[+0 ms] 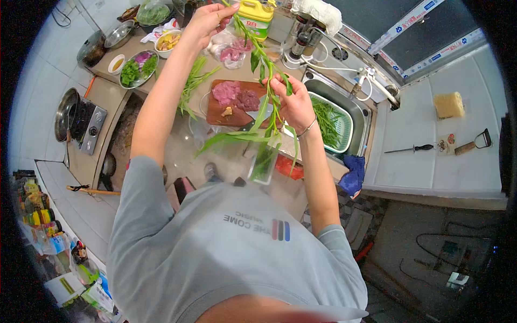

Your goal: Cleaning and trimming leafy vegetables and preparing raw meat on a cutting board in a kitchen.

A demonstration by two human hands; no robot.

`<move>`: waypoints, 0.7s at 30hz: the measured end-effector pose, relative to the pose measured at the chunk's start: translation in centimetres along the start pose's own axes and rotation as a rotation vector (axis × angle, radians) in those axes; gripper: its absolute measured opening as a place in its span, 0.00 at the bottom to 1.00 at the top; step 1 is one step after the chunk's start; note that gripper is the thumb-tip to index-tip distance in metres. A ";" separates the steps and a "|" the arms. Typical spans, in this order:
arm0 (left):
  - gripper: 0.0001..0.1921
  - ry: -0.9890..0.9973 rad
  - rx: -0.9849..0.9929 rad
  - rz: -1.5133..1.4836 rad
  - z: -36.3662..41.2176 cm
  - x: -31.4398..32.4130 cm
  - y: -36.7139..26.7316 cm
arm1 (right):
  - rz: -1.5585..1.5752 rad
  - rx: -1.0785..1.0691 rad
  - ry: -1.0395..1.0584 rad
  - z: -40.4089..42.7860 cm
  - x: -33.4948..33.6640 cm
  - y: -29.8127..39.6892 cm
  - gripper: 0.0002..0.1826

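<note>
My left hand [211,25] is raised at the top of the view and pinches the upper end of a long leafy green stalk [258,46], which looks like water spinach. Lower down and to the right, my right hand [295,103] grips the same stalk among its leaves. Long narrow leaves hang below that hand. Behind the stalk lies a wooden cutting board [234,117] bearing pale pink meat [226,92], darker red meat [247,101] and a small yellowish piece. A knife [258,117] rests on the board, partly hidden by leaves.
Cut greens fill a green-and-white basket [347,135] in the steel sink [365,121]. More stalks [194,82] lie left of the board. Below stands a clear bin [262,165] holding greens. A gas stove [93,129] with a wok [66,115] is at the left.
</note>
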State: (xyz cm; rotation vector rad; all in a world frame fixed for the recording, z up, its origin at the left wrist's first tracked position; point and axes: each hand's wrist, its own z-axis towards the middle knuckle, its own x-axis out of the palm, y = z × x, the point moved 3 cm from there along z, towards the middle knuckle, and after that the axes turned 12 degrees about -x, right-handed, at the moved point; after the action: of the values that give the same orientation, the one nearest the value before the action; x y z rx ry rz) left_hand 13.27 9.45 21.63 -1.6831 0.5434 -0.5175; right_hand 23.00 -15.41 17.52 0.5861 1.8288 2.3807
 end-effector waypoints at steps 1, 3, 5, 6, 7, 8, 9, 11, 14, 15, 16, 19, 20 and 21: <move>0.10 0.017 0.010 -0.014 -0.1 0.1 0.1 | -0.002 0.000 0.001 0.0 -0.1 -0.2 0.11; 0.10 0.034 0.020 -0.029 -1.1 0.6 0.0 | -0.030 -0.008 -0.064 0.0 -0.4 -0.5 0.07; 0.10 0.041 0.013 -0.082 -3.4 2.3 -0.8 | -0.043 -0.067 -0.086 0.0 -1.1 -1.3 0.06; 0.10 0.040 0.013 -0.084 -3.8 2.3 -0.6 | -0.053 -0.124 -0.098 0.1 -1.2 -1.4 0.05; 0.10 0.061 0.035 -0.084 -4.1 2.2 -0.5 | -0.054 -0.123 -0.097 0.0 -1.2 -1.5 0.05; 0.10 0.082 0.056 -0.084 -4.3 2.1 -0.4 | -0.044 -0.172 -0.146 0.0 -1.3 -1.4 0.05; 0.10 0.080 0.056 -0.085 -4.4 2.0 -0.1 | -0.034 -0.220 -0.192 -0.1 -1.3 -1.3 0.05; 0.10 0.021 0.089 -0.103 -4.4 1.7 0.6 | -0.081 -0.252 -0.252 0.0 -1.6 -1.6 0.03; 0.09 0.003 0.123 -0.190 -5.0 2.4 1.6 | -0.074 -0.333 -0.420 0.0 -2.4 -2.5 0.01; 0.09 -0.001 0.124 -0.191 -5.2 2.6 2.1 | -0.015 -0.376 -0.516 0.0 -2.6 -2.7 0.00; 0.09 -0.052 0.174 -0.268 -5.4 2.6 2.6 | -0.087 -0.405 -0.586 -0.2 -2.3 -1.9 0.02; 0.08 -0.150 0.254 -0.367 -5.6 1.0 2.7 | -0.048 -0.493 -0.781 -0.7 -6.9 -2.3 0.05; 0.08 -0.200 0.284 -0.386 -5.7 0.2 2.5 | -0.066 -0.479 -0.778 -1.0 -8.0 -2.0 0.06; 0.08 -0.208 0.285 -0.387 -5.8 0.2 2.5 | -0.085 -0.463 -0.772 -1.3 -8.6 -1.3 0.07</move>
State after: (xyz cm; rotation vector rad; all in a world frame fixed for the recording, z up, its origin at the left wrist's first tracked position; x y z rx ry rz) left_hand 9.70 4.50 20.13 -1.5462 -0.0131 -0.6545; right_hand 30.27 -18.69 13.86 1.1182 0.9284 1.9836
